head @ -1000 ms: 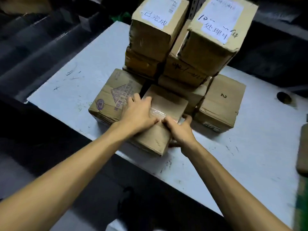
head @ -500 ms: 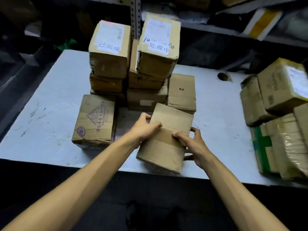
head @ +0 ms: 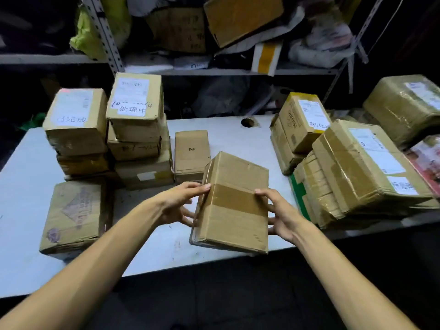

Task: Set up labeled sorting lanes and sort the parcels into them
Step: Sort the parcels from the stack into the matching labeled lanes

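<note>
I have both hands on one taped cardboard parcel (head: 234, 203), held over the near middle of the white table (head: 147, 244). My left hand (head: 176, 206) grips its left side, with the thumb on the edge of the brown tape band and the fingers spread along the side below. My right hand (head: 283, 217) grips the right side the same way, thumb on top and fingers curled beneath. The hands are apart, with the parcel between them. The parcel sits tilted, and I cannot tell whether its underside touches the table.

At far left stands a stack topped by a box with a handwritten white label (head: 76, 120). Just beside it is a taller stack with its own labeled top box (head: 135, 101). A small box marked 2 (head: 191, 153) lies just behind the held parcel. A printed carton (head: 73, 215) lies flat at near left. On the right is a pile of tape-wrapped parcels (head: 357, 167), and behind it a yellow-edged box (head: 302, 120). A cluttered metal shelf (head: 214, 71) runs behind the table.
</note>
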Tool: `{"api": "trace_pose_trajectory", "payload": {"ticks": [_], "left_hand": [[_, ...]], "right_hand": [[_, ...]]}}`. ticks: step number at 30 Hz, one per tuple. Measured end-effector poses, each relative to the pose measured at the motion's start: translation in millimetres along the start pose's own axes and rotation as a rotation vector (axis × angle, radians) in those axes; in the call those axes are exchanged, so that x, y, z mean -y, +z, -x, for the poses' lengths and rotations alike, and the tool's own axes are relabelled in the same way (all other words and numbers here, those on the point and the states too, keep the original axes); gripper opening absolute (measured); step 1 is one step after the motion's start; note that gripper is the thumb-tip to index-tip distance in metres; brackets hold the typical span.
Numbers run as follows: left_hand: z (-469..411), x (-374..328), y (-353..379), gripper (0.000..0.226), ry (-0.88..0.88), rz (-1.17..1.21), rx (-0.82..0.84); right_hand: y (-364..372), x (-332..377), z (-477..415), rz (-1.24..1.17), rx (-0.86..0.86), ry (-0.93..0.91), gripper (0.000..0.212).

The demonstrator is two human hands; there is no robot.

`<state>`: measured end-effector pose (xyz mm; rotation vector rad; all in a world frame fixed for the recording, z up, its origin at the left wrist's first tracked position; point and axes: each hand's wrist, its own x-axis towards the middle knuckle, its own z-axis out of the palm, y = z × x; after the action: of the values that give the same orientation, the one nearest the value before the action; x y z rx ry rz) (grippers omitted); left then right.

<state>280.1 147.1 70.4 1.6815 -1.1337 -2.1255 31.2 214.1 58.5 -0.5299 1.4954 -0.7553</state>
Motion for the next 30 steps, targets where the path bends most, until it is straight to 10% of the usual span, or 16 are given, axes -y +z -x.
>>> {"api": "trace_pose_trajectory", "payload": {"ticks": [5, 12, 18, 26, 30], "left_hand": [[0.8, -8.5, 43.1, 0.072, 0.085, 0.034, 0.043], [9.4, -31.0, 76.0, 0.091, 0.279, -0.078, -0.102], [39.9, -67.9, 84.3, 0.036, 0.442, -0.107, -0.221], [46.0, -66.6, 105.9, 0.065, 0.342, 0.127, 0.003], [37.5, -73.3, 116.0, 0.064, 0.323, 0.211, 0.089]], "right_hand": [[-12.7, 8.6, 12.3, 0.059, -0.028, -0.182, 0.117], [-17.0, 39.5, 40.7, 0.252, 0.026, -0.162, 0.136], [-35.0, 62.6, 51.5, 0.1, 0.1, -0.254, 0.118], [-71.1, 63.6, 52.6, -0.189, 0.325, -0.358, 0.097], [-91.8, 73.6, 67.7, -0.136, 0.245, -0.451, 0.046]]}}
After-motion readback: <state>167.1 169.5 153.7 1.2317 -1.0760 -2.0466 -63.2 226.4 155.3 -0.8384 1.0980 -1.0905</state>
